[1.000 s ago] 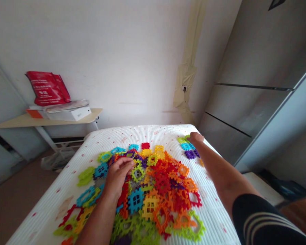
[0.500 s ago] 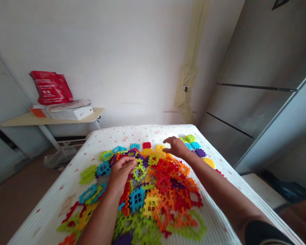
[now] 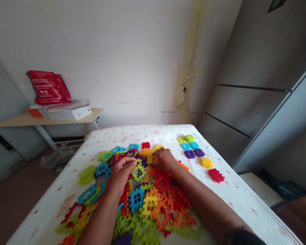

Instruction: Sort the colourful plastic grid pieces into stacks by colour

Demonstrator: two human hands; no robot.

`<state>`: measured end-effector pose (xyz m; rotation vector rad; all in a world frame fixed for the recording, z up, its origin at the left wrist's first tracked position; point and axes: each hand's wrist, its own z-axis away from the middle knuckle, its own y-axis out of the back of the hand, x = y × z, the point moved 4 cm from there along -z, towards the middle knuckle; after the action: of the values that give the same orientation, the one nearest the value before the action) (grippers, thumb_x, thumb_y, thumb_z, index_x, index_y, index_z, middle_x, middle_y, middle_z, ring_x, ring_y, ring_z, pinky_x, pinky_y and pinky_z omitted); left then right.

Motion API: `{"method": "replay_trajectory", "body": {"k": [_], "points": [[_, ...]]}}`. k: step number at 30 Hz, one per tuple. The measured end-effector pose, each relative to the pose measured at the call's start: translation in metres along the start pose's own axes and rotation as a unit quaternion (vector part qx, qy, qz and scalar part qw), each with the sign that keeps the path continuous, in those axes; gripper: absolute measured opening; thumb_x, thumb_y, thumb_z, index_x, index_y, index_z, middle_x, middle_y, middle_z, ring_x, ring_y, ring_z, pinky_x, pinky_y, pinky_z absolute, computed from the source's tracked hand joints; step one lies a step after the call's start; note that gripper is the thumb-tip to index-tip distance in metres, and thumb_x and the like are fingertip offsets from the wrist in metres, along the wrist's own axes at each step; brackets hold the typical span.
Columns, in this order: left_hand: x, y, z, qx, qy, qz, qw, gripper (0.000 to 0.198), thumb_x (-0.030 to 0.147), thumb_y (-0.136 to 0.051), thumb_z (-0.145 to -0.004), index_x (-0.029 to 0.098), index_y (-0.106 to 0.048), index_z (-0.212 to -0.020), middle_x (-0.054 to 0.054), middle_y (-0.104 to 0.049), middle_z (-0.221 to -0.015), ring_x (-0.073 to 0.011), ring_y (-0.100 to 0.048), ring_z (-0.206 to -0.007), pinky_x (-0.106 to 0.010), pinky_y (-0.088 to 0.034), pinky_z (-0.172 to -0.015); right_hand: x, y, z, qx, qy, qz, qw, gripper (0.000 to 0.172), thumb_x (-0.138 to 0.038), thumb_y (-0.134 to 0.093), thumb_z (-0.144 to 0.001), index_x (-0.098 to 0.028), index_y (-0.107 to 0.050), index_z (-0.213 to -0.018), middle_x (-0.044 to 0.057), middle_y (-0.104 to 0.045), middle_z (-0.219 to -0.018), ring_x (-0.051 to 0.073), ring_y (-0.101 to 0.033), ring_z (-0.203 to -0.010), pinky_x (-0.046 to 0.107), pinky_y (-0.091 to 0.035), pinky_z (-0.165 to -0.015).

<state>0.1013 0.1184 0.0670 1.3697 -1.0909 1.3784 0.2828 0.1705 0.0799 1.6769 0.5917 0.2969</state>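
Note:
My left hand (image 3: pixel 122 169) hovers over the left side of a heap of colourful interlocking plastic building pieces (image 3: pixel 163 180). Its thumb and fingers are pinched together, and what they hold, if anything, is hidden. Just right of its fingertips is a lime window piece (image 3: pixel 138 172). My right hand (image 3: pixel 165 160) is down on the heap's far side, fingers curled over pieces and partly hidden. A solid yellow square (image 3: pixel 146 152) and a red square (image 3: pixel 146 145) lie beyond its fingertips, to the left. Nearer me are a blue window piece (image 3: pixel 136 199) and a yellow one (image 3: pixel 150 205).
Along the bed's right side lie separate squares: lime (image 3: pixel 189 137), blue (image 3: pixel 194 145), purple (image 3: pixel 199 152), yellow (image 3: pixel 207 162) and red (image 3: pixel 216 175). A side table (image 3: pixel 20 119) at left bears a white box (image 3: pixel 79 113) and a red bag (image 3: pixel 47 89). A grey cabinet (image 3: pixel 255 85) stands at right.
My right hand has moved left and down onto the heap, its fingers going from spread to curled. The squares at the right are now uncovered. My left hand has barely moved.

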Motion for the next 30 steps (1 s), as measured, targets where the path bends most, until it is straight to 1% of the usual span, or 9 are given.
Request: {"method": "replay_trajectory", "body": {"k": [3,5,10,14,17,20,22,25,30], "points": [[0.003,-0.004,0.002,-0.018,-0.018,-0.023,0.999,0.033,0.040,-0.069,-0.058,0.016,-0.066,-0.081,-0.004,-0.067,-0.074,-0.0165,-0.060,-0.069,-0.025,-0.044,-0.060,0.004,0.008,0.005,0.012,0.003,-0.081,0.997,0.031,-0.043,-0.058,-0.079,-0.019,-0.066,-0.098,0.008,-0.067,-0.099,0.022,-0.057,-0.095,0.033,-0.041,-0.081],[0.005,-0.006,0.003,-0.028,-0.032,-0.029,0.999,0.034,0.038,-0.069,-0.058,0.016,-0.068,-0.083,-0.006,-0.069,-0.081,-0.0185,-0.061,-0.076,-0.027,-0.046,-0.068,0.006,0.014,0.007,-0.004,0.014,-0.190,0.982,0.033,-0.046,-0.056,-0.081,-0.018,-0.067,-0.094,0.006,-0.068,-0.092,0.018,-0.060,-0.085,0.028,-0.043,-0.075],[0.009,-0.011,0.004,-0.039,-0.042,-0.023,0.998,0.041,0.039,-0.071,-0.054,0.016,-0.070,-0.088,-0.006,-0.069,-0.082,-0.0200,-0.062,-0.078,-0.031,-0.047,-0.075,0.002,0.022,0.012,-0.085,0.005,-0.468,0.879,0.041,-0.054,-0.057,-0.076,-0.014,-0.067,-0.077,0.001,-0.064,-0.068,0.013,-0.057,-0.065,0.023,-0.042,-0.061],[0.011,-0.015,0.006,-0.068,-0.043,-0.018,0.997,0.044,0.039,-0.072,-0.054,0.016,-0.070,-0.092,-0.005,-0.068,-0.079,-0.0184,-0.061,-0.074,-0.029,-0.047,-0.071,-0.004,0.017,0.014,-0.145,-0.054,-0.559,0.815,0.043,-0.057,-0.064,-0.067,-0.014,-0.063,-0.072,-0.001,-0.059,-0.056,0.011,-0.055,-0.055,0.022,-0.042,-0.057],[0.011,-0.016,0.008,-0.089,-0.039,-0.021,0.995,0.041,0.039,-0.072,-0.056,0.016,-0.070,-0.090,-0.005,-0.068,-0.078,-0.0180,-0.060,-0.073,-0.028,-0.047,-0.068,-0.009,0.013,0.015,-0.158,-0.077,-0.584,0.793,0.048,-0.062,-0.062,-0.066,-0.015,-0.061,-0.070,-0.001,-0.060,-0.056,0.011,-0.055,-0.052,0.023,-0.042,-0.055],[0.011,-0.015,0.008,-0.082,-0.050,-0.038,0.995,0.035,0.040,-0.070,-0.058,0.015,-0.069,-0.083,-0.004,-0.066,-0.071,-0.0166,-0.059,-0.067,-0.027,-0.045,-0.064,-0.011,0.011,0.013,-0.140,-0.084,-0.569,0.806,0.052,-0.067,-0.052,-0.071,-0.015,-0.058,-0.070,0.000,-0.061,-0.057,0.011,-0.055,-0.051,0.023,-0.042,-0.053],[0.010,-0.013,0.008,-0.062,-0.049,-0.043,0.996,0.034,0.041,-0.070,-0.059,0.015,-0.068,-0.081,-0.002,-0.064,-0.066,-0.0148,-0.056,-0.061,-0.025,-0.043,-0.059,-0.011,0.013,0.012,-0.089,-0.075,-0.521,0.846,0.051,-0.065,-0.046,-0.077,-0.016,-0.058,-0.071,0.001,-0.061,-0.061,0.011,-0.055,-0.055,0.023,-0.042,-0.054],[0.006,-0.009,0.005,-0.029,-0.022,-0.024,0.999,0.035,0.043,-0.069,-0.058,0.015,-0.067,-0.080,0.000,-0.061,-0.058,-0.0130,-0.054,-0.054,-0.023,-0.039,-0.052,-0.012,0.023,0.014,0.026,-0.072,-0.378,0.923,0.039,-0.054,-0.052,-0.080,-0.016,-0.061,-0.084,0.002,-0.064,-0.075,0.012,-0.057,-0.066,0.023,-0.041,-0.060],[0.003,-0.004,0.003,0.014,0.009,0.015,1.000,0.034,0.041,-0.072,-0.053,0.015,-0.064,-0.074,0.000,-0.061,-0.055,-0.0123,-0.053,-0.050,-0.023,-0.037,-0.047,-0.033,0.027,0.021,0.096,-0.039,-0.216,0.971,0.044,-0.044,-0.063,-0.075,-0.019,-0.055,-0.110,0.007,-0.063,-0.097,0.018,-0.058,-0.083,0.028,-0.044,-0.072]]}}
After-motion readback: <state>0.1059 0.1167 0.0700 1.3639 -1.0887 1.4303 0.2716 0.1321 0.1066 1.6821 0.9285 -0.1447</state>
